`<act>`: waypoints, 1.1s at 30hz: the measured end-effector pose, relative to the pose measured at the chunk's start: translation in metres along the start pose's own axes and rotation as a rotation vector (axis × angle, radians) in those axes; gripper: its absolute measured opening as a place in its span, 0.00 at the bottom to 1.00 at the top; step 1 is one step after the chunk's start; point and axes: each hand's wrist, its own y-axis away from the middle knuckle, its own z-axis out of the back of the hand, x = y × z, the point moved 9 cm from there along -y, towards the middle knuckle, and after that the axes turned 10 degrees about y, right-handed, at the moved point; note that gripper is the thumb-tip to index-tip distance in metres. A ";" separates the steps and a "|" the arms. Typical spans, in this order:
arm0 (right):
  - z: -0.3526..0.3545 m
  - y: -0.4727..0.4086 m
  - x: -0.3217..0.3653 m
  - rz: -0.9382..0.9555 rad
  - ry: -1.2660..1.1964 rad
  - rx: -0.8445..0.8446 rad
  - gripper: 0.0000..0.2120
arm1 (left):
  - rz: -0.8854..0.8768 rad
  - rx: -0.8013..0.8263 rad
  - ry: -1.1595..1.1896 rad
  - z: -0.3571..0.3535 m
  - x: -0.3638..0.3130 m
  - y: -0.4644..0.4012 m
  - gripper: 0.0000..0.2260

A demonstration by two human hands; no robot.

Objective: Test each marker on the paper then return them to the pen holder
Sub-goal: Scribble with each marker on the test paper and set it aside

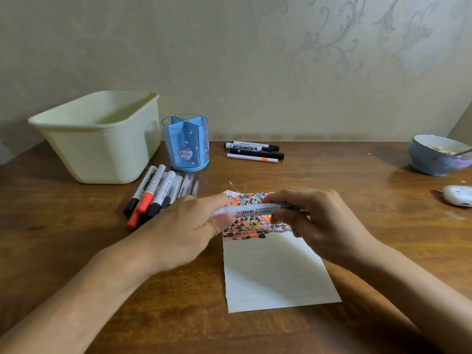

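- Both hands are holding one white marker (258, 210) level over the paper (270, 272); the left hand (189, 226) is gripping one end, the right hand (316, 221) is curling round the other.
- Judgement: the two-handed hold suits pulling a cap off or pressing it on; which one cannot be told, since fingers are hiding both ends.
- The paper is lying directly under the hands, its far part already covered with test strokes, the near part blank and ready.
- A pile of markers (153, 195) is lying just left of the left hand, probably within reach for picking.
- Four more markers (254, 151) are lying beyond the right hand.
- The holder (186, 144) is standing beyond the left hand, showing no markers inside.
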 end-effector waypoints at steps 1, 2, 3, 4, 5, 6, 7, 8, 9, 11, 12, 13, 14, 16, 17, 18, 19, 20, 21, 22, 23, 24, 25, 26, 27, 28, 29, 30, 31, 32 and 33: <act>0.000 0.000 -0.001 -0.018 -0.022 0.002 0.11 | -0.028 -0.021 -0.002 0.002 -0.002 0.000 0.12; 0.000 0.000 -0.002 -0.041 -0.053 0.015 0.12 | -0.055 -0.037 0.001 0.003 -0.005 0.001 0.11; -0.001 0.001 -0.004 -0.065 -0.083 0.035 0.13 | -0.071 -0.042 -0.008 0.003 -0.007 0.001 0.10; -0.002 0.002 -0.005 -0.080 -0.110 0.063 0.13 | -0.075 -0.040 -0.028 0.003 -0.009 0.002 0.10; -0.003 0.002 -0.006 -0.092 -0.141 0.101 0.12 | -0.072 -0.030 -0.059 0.001 -0.009 0.002 0.10; -0.006 0.004 -0.007 -0.110 -0.185 0.154 0.10 | -0.069 -0.017 -0.095 -0.001 -0.009 0.002 0.11; -0.009 0.004 -0.008 -0.132 -0.235 0.210 0.09 | -0.065 -0.008 -0.130 -0.002 -0.007 0.001 0.11; -0.013 0.005 -0.010 -0.149 -0.266 0.251 0.09 | -0.065 -0.006 -0.162 -0.002 -0.006 0.001 0.11; -0.014 0.004 -0.011 -0.158 -0.260 0.269 0.08 | -0.074 -0.010 -0.195 -0.001 -0.004 0.000 0.12; -0.016 0.001 -0.008 -0.133 -0.177 0.273 0.09 | -0.109 -0.049 -0.247 0.002 -0.005 -0.001 0.15; -0.018 -0.001 -0.004 -0.110 -0.135 0.278 0.09 | -0.126 -0.078 -0.258 0.003 -0.007 0.000 0.15; -0.019 -0.001 0.000 -0.093 -0.102 0.277 0.09 | -0.140 -0.097 -0.259 0.003 -0.010 0.001 0.14; -0.019 -0.001 0.003 -0.081 -0.081 0.267 0.09 | -0.148 -0.097 -0.261 0.001 -0.012 0.001 0.15; -0.016 -0.001 0.007 -0.070 -0.080 0.220 0.10 | -0.144 -0.066 -0.288 -0.001 -0.014 0.001 0.16; -0.013 -0.001 0.006 -0.075 -0.099 0.182 0.12 | -0.130 -0.056 -0.284 0.001 -0.014 0.000 0.15; -0.009 -0.001 0.004 -0.083 -0.123 0.141 0.15 | -0.109 -0.061 -0.266 0.008 -0.013 0.001 0.13; -0.006 -0.001 0.001 -0.092 -0.140 0.104 0.17 | -0.093 -0.088 -0.254 0.016 -0.011 0.001 0.13; -0.004 -0.001 -0.001 -0.097 -0.150 0.074 0.19 | -0.077 -0.126 -0.263 0.026 -0.008 0.002 0.15; -0.003 -0.001 -0.004 -0.104 -0.146 0.049 0.19 | -0.053 -0.160 -0.286 0.034 -0.003 0.003 0.18; -0.002 -0.001 -0.007 -0.119 -0.130 0.030 0.19 | -0.028 -0.193 -0.304 0.041 0.002 0.004 0.18; -0.003 -0.001 -0.010 -0.138 -0.108 0.022 0.19 | -0.011 -0.232 -0.314 0.048 0.007 0.004 0.16; -0.004 0.000 -0.012 -0.155 -0.087 0.026 0.18 | 0.011 -0.275 -0.321 0.054 0.014 0.004 0.12; -0.006 0.000 -0.013 -0.166 -0.071 0.041 0.18 | 0.052 -0.312 -0.332 0.061 0.023 0.005 0.09; -0.009 0.000 -0.014 -0.172 -0.056 0.057 0.18 | 0.103 -0.335 -0.350 0.066 0.033 0.006 0.07; -0.011 0.000 -0.015 -0.174 -0.041 0.072 0.17 | 0.149 -0.350 -0.378 0.071 0.042 0.007 0.06; -0.013 0.000 -0.016 -0.176 -0.026 0.087 0.17 | 0.186 -0.365 -0.404 0.074 0.048 0.008 0.06; -0.015 0.001 -0.017 -0.179 -0.014 0.100 0.16 | 0.213 -0.380 -0.420 0.076 0.052 0.010 0.05; -0.016 0.001 -0.017 -0.181 -0.007 0.107 0.15 | 0.236 -0.391 -0.431 0.078 0.055 0.011 0.05; -0.017 0.001 -0.018 -0.183 -0.003 0.111 0.14 | 0.253 -0.401 -0.443 0.079 0.057 0.012 0.04; -0.018 0.001 -0.019 -0.185 0.000 0.110 0.14 | 0.267 -0.405 -0.455 0.079 0.059 0.012 0.05; -0.018 0.001 -0.020 -0.185 0.006 0.107 0.13 | 0.274 -0.402 -0.468 0.078 0.059 0.012 0.05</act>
